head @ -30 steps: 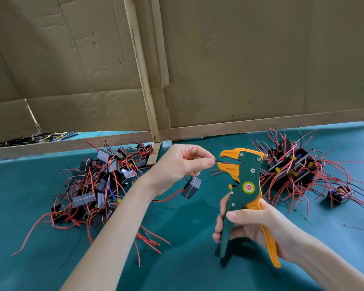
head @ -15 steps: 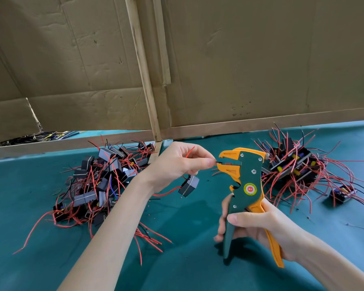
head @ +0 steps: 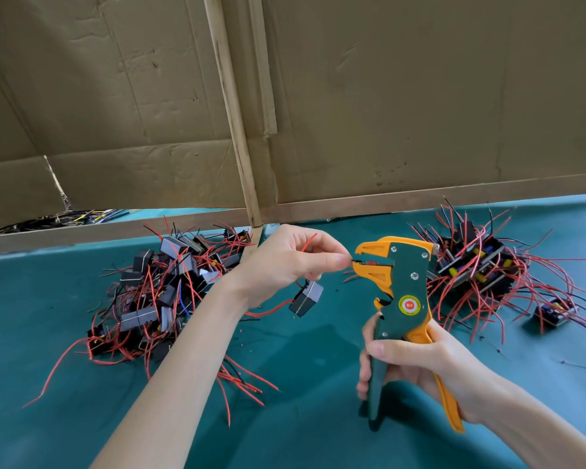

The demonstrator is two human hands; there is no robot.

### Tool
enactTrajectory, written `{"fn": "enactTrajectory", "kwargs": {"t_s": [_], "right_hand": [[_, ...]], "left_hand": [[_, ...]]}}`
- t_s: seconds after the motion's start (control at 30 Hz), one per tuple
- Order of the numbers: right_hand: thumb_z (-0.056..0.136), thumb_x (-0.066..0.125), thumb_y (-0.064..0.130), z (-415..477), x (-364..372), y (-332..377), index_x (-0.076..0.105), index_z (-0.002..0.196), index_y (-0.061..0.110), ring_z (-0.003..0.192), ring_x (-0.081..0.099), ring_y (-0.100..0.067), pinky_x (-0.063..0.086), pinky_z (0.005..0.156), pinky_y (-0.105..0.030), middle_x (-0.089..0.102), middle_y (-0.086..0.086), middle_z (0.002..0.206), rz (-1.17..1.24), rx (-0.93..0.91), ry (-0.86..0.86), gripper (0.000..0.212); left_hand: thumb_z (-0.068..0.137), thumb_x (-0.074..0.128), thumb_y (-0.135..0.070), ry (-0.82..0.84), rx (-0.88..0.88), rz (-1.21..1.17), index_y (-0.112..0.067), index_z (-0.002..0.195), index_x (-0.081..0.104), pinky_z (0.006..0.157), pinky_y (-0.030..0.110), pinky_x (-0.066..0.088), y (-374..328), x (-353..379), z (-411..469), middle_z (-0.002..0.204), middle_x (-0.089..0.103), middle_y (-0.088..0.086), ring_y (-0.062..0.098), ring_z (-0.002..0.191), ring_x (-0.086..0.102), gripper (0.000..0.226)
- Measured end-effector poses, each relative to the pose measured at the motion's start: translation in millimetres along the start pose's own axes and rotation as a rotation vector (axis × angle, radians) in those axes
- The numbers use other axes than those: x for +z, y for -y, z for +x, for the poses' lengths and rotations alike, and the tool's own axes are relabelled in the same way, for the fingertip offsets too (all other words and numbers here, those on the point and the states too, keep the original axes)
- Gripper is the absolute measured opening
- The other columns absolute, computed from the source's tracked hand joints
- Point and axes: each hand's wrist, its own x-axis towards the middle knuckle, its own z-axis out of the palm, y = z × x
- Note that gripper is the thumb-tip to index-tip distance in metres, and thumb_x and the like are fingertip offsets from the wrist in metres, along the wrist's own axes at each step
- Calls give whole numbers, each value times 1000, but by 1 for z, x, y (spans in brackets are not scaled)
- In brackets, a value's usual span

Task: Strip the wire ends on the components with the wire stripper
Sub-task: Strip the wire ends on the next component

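Both hands grip: left hand (head: 291, 262) pinches a wire (head: 353, 259) at the stripper's mouth; right hand (head: 416, 363) curls around the wire stripper (head: 403, 296) handles.

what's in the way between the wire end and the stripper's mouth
Nothing visible. The left hand pinches the wire with its tip at the wire stripper's mouth; the component dangles below, clear of it.
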Motion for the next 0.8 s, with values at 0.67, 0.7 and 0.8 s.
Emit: {"fn": "enactTrajectory", "kwargs": {"t_s": [0.67,0.7,0.8], "right_hand": [[56,81,36,0,6,-7,52,57,7,41,45,-28,46,44,-34,47,-20,50,-44,79,-243,41],[55,82,33,0,5,-6,57,60,8,44,49,-30,50,47,-37,50,-21,53,2,91,-214,37],[58,82,24,3,5,-1,66,70,11,59,61,-38,56,63,-51,58,-27,67,83,79,-91,24]], "left_hand": [[87,68,-15,-25,-58,53,-15,82,68,56,13,38,7,5,2,57,56,-18,-1,56,44,4],[87,67,-14,-32,-57,42,-15,82,68,56,13,38,8,5,3,57,55,-17,-1,55,44,5],[88,66,-11,-54,-46,21,-13,81,67,54,13,37,8,3,3,57,53,-14,1,52,42,7]]}}
